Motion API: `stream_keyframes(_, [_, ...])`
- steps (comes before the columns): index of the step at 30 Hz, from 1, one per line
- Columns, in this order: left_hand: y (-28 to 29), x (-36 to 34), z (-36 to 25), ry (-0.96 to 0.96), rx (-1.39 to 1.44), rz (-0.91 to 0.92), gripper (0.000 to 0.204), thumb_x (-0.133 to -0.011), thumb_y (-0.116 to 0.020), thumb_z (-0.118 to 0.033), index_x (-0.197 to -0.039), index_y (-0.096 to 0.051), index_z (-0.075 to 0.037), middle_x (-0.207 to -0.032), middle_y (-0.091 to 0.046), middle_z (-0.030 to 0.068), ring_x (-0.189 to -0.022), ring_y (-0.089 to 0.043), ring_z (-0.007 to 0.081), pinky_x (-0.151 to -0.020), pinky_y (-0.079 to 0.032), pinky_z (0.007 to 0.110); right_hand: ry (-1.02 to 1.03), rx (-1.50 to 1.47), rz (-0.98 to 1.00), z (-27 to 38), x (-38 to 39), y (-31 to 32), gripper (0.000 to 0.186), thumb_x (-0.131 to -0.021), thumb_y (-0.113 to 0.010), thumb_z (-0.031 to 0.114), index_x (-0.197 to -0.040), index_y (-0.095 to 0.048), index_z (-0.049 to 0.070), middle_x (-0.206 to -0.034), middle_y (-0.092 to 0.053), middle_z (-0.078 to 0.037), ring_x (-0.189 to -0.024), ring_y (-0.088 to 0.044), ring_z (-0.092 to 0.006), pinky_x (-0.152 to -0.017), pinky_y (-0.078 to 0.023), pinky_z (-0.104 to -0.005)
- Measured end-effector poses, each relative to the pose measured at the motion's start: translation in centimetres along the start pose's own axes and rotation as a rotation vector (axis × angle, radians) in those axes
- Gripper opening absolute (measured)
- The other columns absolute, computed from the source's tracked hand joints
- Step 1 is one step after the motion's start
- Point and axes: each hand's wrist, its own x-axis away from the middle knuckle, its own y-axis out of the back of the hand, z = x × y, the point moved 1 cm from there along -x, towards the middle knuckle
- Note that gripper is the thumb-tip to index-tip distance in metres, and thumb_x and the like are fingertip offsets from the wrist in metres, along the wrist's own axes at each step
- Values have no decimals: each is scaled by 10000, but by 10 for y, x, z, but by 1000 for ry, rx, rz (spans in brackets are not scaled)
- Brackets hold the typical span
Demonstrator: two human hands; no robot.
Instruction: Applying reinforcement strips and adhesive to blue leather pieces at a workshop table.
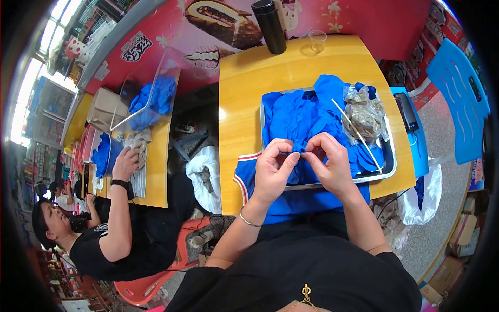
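Over the near edge of a metal tray [393,162], both my hands meet at a small piece of blue fabric [298,148]. My left hand [273,171] pinches it between thumb and forefinger. From the other side, my right hand [332,165] pinches the same piece, fingertips almost touching those of the left. Blue fabric pieces [296,112] are heaped in the tray. On the heap's right side lie a clear plastic bag [365,117] of greyish-brown material and a thin pale stick [355,130]. A blue garment with red-and-white trim [246,177] is under the tray's near left.
A black flask [270,26] and a clear plastic cup [317,40] stand at the yellow table's far edge. Blue chairs [457,99] are at right. White sacks [204,177] sit on the floor. At left, another person [104,239] handles things beside a clear bin [150,96].
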Motion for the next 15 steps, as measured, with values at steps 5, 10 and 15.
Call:
stream_keyframes(5, [-4, -1, -7, 56, 100, -7, 121, -846, -606, -7, -928, -520, -29, -994, -469, 17, -845, -474, 62, -748, -384, 191, -65, -101, -18, -3, -3, 2, 113, -760, -659, 25, -788, -550, 17, -727, -566, -55, -615, -543, -137, -510, -413, -247])
stream_keyframes(10, [-2, -3, -1, 109, 297, -18, 125, -856, -601, -29, -943, -513, -42, -952, -487, 8, -769, -470, 65, -678, -381, 193, -149, -265, 27, -2, -4, 3, 112, -785, -647, 46, -788, -538, 19, -727, -562, -29, -645, -532, -92, -541, -418, -228])
stream_keyframes(15, [1, -5, 4, 204, 322, 70, 144, -858, -607, -48, -972, -521, -56, -877, -532, -7, -727, -479, 63, -646, -385, 191, -256, -331, 63, -11, -1, 5, 106, -797, -638, 50, -810, -535, 24, -737, -563, -21, -682, -530, -68, -566, -427, -221])
